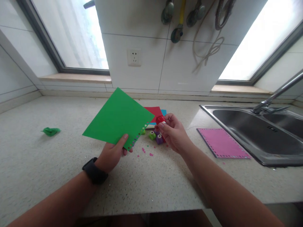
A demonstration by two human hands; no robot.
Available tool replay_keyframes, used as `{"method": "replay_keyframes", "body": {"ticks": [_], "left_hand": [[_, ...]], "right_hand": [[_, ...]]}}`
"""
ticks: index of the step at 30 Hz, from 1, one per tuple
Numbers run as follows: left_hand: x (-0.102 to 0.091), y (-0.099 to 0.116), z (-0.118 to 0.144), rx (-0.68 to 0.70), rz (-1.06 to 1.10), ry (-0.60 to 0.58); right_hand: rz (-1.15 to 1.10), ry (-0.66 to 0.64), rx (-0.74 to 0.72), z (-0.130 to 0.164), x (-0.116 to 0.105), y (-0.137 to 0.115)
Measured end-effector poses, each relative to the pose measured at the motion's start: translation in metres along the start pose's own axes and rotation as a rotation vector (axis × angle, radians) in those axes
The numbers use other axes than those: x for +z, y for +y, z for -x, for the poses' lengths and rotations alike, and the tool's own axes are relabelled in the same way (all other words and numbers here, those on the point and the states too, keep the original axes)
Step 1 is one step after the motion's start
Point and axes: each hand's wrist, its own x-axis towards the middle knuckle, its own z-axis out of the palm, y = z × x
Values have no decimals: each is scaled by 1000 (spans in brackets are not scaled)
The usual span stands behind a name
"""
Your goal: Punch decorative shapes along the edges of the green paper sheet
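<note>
A sheet of green paper (115,116) is pinched in my left hand (115,154), thumb on top, held tilted above the counter. Small punched holes run along its right edge. My right hand (175,134) grips a red craft punch (160,119) by the paper's right corner; whether the paper sits in its slot I cannot tell. Below lie a green craft punch (152,136) and a purple craft punch (159,139), close together. Behind them are red paper (153,110) and blue paper (164,112), partly covered. Pink paper bits (143,150) are scattered on the counter.
Pink paper (222,142) with a punched border lies at right, beside the steel sink (236,126) and its faucet (267,105). A crumpled green piece (50,131) rests at far left. The tiled wall with a socket (134,57) closes off the counter's back.
</note>
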Motion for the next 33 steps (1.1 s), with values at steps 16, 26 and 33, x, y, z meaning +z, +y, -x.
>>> {"method": "replay_keyframes", "body": {"ticks": [16,26,33], "left_hand": [[-5,3,5,69,-223,-62],[-3,2,5,102,-166,-50],[-5,4,8,110,-264,-54]], "right_hand": [[0,-39,-104,13,7,-13],[-6,-98,-119,16,10,-13],[-32,-115,-117,18,12,-13]]}}
